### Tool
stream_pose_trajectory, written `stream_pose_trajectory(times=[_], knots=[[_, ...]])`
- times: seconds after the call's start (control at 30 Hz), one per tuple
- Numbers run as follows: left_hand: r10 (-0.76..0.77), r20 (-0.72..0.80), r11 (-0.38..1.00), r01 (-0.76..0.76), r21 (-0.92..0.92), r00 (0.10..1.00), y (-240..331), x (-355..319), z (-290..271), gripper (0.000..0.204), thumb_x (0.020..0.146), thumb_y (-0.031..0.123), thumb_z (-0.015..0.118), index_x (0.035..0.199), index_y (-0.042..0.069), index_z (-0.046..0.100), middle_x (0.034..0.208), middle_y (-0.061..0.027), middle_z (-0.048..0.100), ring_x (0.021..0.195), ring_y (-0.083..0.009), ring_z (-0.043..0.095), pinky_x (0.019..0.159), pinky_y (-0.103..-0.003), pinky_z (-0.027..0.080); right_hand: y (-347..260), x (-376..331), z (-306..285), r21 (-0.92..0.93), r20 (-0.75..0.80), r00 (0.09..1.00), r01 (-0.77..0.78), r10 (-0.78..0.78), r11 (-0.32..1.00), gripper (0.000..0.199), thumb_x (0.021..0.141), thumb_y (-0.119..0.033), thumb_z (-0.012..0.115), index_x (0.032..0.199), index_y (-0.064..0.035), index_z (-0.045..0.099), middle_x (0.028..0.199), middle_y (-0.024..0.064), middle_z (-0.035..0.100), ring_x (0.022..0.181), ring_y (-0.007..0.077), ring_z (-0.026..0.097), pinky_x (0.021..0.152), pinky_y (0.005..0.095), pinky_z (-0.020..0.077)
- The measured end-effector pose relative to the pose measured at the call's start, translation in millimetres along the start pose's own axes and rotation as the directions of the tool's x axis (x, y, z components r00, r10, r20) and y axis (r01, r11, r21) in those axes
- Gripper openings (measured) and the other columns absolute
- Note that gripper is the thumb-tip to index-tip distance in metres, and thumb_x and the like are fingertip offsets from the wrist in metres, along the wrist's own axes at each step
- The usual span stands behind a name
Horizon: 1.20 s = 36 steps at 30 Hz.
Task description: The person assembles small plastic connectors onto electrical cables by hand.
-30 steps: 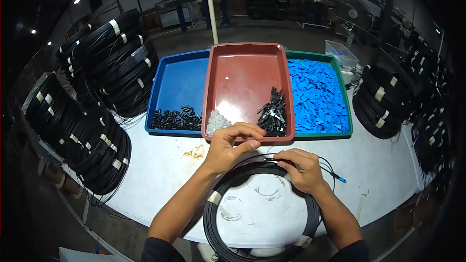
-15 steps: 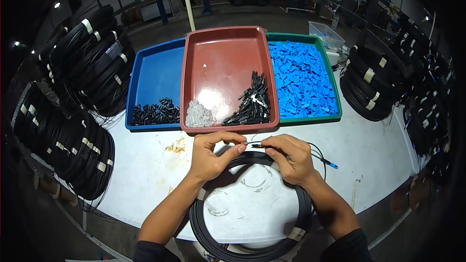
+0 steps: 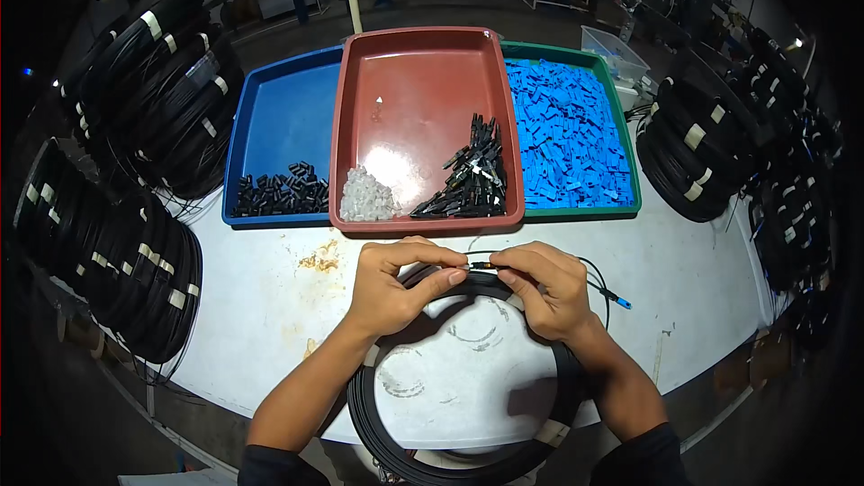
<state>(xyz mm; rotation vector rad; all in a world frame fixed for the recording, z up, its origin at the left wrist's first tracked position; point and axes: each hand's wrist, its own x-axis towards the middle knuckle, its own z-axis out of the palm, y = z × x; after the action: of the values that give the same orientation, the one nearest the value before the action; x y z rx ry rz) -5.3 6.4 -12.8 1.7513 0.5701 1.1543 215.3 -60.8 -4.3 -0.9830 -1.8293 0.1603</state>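
Observation:
My left hand [image 3: 405, 283] pinches the end of a thin black cable between thumb and forefinger. Facing it, my right hand [image 3: 544, 286] is closed on a small black cable connector [image 3: 481, 265], which bridges the narrow gap between the fingertips. How far the cable end sits in the connector is hidden by my fingers. Below both hands lies a coil of black cable [image 3: 364, 409], tied with pale tape and overhanging the near table edge. A loose cable loops out past my right hand and ends in a blue-tipped connector [image 3: 625, 303].
Beyond my hands stand a blue tray [image 3: 283, 126] with short black sleeves, a red tray [image 3: 423, 81] holding clear caps and black connector parts, and a green tray [image 3: 625, 157] full of blue pieces. Taped cable coils [image 3: 135, 279] pile up at left, more coils [image 3: 688, 148] at right.
My fingertips have come slightly closer together, and the black connector now spans the gap where bare cable showed. The trays sit a little higher in view.

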Motion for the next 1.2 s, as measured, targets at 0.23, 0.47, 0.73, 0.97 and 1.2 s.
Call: stream_pose_trajectory(times=[0.23,0.47,0.73,0.97,1.2], knots=[[0.065,-0.007,0.994,-0.064,0.086,0.998,1.3,1.4,1.2,0.015,0.08,0.002,0.082,0.094,0.003,0.081,0.086,-0.0118,0.078,0.08,-0.019,0.07,0.076,-0.031,0.053,2.6,0.1,0.2,-0.012,-0.001,1.0,0.025,-0.025,1.0,0.022,0.08,0.006,0.073,0.101,0.0009,0.072,0.088,0.0158,0.072,0.074,0.0308,0.07,0.067,0.0373,0.055],[0.123,-0.02,0.983,-0.119,0.137,0.992,1.6,1.2,2.5,0.017,0.077,-0.001,0.083,0.094,0.001,0.081,0.084,-0.0132,0.078,0.078,-0.0194,0.071,0.074,-0.031,0.054,1.2,-0.2,1.9,-0.024,-0.003,1.0,0.026,-0.027,0.999,0.025,0.076,0.009,0.073,0.1,0.0009,0.073,0.087,0.015,0.072,0.074,0.0299,0.07,0.067,0.0365,0.0553],[0.103,-0.007,0.985,-0.101,0.141,0.995,2.7,1.5,2.7,0.016,0.077,-0.001,0.082,0.093,0.0,0.081,0.085,-0.0141,0.078,0.077,-0.0193,0.072,0.074,-0.031,0.055,1.5,-1.3,1.4,-0.033,-0.001,0.999,0.052,-0.052,0.998,0.027,0.074,0.011,0.074,0.099,0.0016,0.073,0.086,0.0154,0.073,0.073,0.0293,0.071,0.064,0.0359,0.0559],[0.119,0.009,0.982,-0.119,0.146,0.993,1.9,3.8,2.6,0.017,0.076,-0.001,0.083,0.093,0.001,0.081,0.085,-0.0143,0.078,0.074,-0.0197,0.073,0.073,-0.031,0.055,1.4,-2.1,1.1,-0.062,-0.007,0.999,0.036,-0.036,0.997,0.026,0.075,0.01,0.075,0.1,0.0005,0.074,0.085,0.0148,0.074,0.07,0.0281,0.071,0.063,0.0355,0.056],[0.15,0.034,0.967,-0.154,0.202,0.988,0.8,2.4,1.8,0.016,0.074,0.0,0.084,0.09,0.002,0.081,0.083,-0.0146,0.078,0.073,-0.02,0.075,0.071,-0.03,0.056,1.7,-3.8,2.8,-0.048,0.002,1.0,0.019,-0.019,0.999,0.026,0.075,0.008,0.076,0.099,-0.0003,0.074,0.086,0.0145,0.074,0.069,0.0282,0.07,0.062,0.0354,0.0553]])
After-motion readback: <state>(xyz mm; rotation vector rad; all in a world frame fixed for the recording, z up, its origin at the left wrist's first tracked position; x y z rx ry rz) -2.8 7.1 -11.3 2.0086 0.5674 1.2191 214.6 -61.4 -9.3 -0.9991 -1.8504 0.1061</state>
